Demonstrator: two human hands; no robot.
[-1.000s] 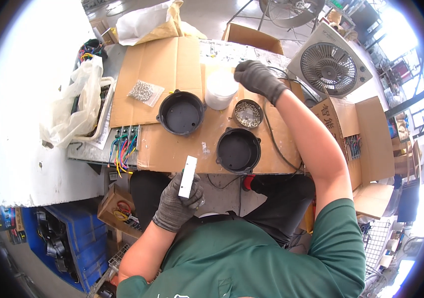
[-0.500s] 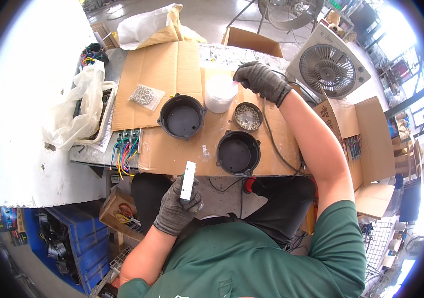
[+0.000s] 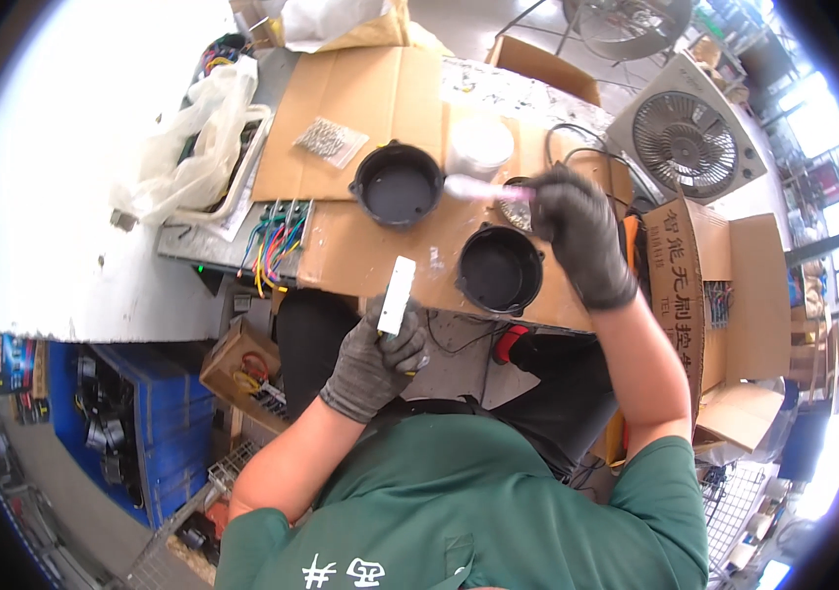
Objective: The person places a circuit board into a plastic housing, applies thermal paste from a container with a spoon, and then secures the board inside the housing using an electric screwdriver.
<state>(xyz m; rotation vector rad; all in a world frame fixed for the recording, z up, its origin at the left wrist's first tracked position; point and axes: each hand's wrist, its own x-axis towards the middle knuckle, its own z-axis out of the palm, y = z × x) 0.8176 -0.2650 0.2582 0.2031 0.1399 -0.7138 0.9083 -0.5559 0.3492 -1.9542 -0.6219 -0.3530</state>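
My left hand [image 3: 376, 366], in a dark grey glove, is closed around a narrow white-faced block [image 3: 398, 295] just in front of the bench edge. My gloved right hand [image 3: 577, 231], smeared by motion, grips the pink end of a slim stick-like applicator [image 3: 473, 188]. Its whitish end points left, towards a black round housing [image 3: 400, 184]. Behind the applicator stands a white tub [image 3: 481, 147]. A round dish of small metal parts [image 3: 515, 211] is partly hidden by my right hand. Nearer me sits a second black round housing [image 3: 501, 267].
Cardboard [image 3: 360, 231] covers the bench, with a bag of small metal parts [image 3: 331, 141] on it. Coloured wires [image 3: 277, 241] hang at the left, near a plastic-wrapped tray [image 3: 242, 182]. A box fan [image 3: 685, 138] and an open carton [image 3: 675, 295] stand at the right.
My right hand has moved from the tub towards me, bringing out the applicator. My left hand still holds the white-faced block. The whole view has shifted.
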